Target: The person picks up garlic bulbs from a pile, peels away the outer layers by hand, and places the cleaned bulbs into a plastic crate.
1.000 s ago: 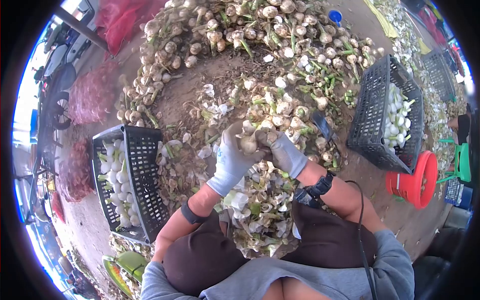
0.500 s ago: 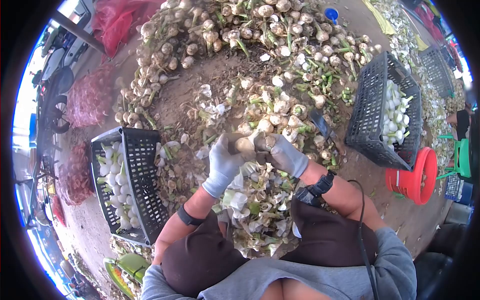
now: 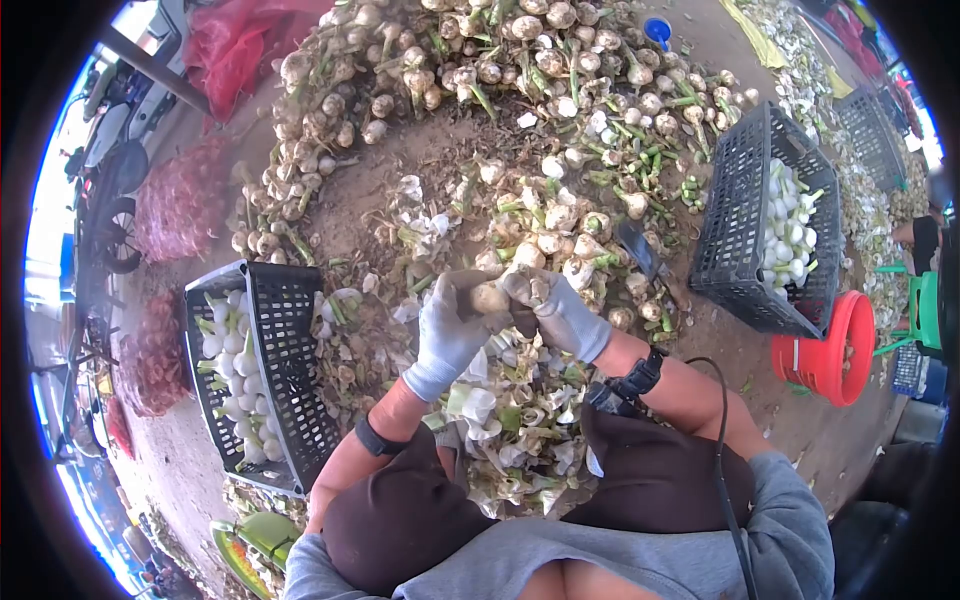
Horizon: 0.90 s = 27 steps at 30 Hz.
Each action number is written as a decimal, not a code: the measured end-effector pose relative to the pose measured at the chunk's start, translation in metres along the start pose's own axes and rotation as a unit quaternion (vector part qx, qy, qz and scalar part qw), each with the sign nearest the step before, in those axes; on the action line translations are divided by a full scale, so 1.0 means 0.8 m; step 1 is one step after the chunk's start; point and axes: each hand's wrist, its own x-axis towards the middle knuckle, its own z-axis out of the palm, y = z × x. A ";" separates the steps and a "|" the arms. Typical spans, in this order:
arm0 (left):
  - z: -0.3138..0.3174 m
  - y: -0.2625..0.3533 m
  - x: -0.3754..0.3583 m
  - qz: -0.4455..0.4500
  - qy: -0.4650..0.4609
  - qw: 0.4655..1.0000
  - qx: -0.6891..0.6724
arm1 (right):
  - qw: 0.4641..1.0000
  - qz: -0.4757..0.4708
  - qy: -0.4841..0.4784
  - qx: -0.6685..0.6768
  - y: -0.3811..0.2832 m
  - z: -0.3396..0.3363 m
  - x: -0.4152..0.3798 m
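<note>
- The garlic bulb (image 3: pixel 489 297) is pale tan, rounded and dirt-smudged, held between both gloved hands above a heap of peelings (image 3: pixel 500 420).
- The left hand (image 3: pixel 447 325) wraps closed around the bulb's left side.
- The right hand (image 3: pixel 556 310) pinches the bulb's right side.
- A black crate (image 3: pixel 285 340) of white peeled bulbs sits to the left.

A big garlic pile (image 3: pixel 500 60) blocks the way behind the bare dirt patch (image 3: pixel 400 165). A black crate (image 3: pixel 262 370) sits left of it and another crate (image 3: pixel 770 225) right. Peels (image 3: pixel 510 420) lie near it.
</note>
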 end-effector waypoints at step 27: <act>0.011 -0.013 -0.005 -0.108 -0.054 0.956 -0.269 | 0.965 -0.223 -0.015 -0.134 0.012 -0.002 0.022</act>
